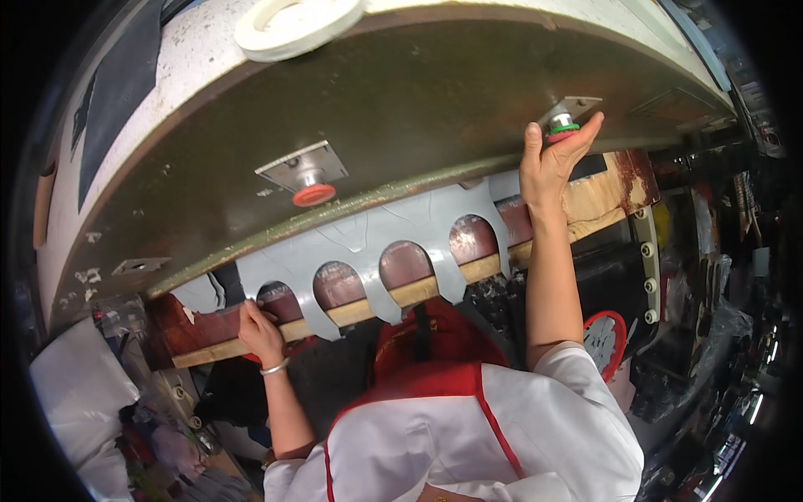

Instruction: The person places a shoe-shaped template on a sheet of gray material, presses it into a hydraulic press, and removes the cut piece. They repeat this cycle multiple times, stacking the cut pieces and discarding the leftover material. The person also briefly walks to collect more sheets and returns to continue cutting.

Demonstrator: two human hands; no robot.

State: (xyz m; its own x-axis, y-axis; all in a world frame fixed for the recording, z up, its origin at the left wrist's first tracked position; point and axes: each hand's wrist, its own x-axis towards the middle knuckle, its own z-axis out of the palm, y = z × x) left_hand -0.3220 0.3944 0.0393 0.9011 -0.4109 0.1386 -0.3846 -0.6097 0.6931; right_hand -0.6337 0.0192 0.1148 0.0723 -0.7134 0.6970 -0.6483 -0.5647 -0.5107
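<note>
My right hand (548,171) is raised to a push button with a green ring and red face (562,131) on the dark green machine front. Its thumb and fingers stand apart on either side of the button. My left hand (262,332) is at the front edge of a worn maroon board (213,328), near the left end of a grey sheet (301,259); its fingers look apart and hold nothing I can see. Large rounded cut-outs run along the near edge of the sheet, leaving strips that hang over the board. The sheet's far side is hidden under the machine.
Another red button (314,194) sits on a metal plate to the left. A white tape roll (297,27) lies on top of the machine, near a dark sheet (125,92). Clear plastic (84,385) is heaped at left. A red-rimmed round object (604,345) is beside my right arm.
</note>
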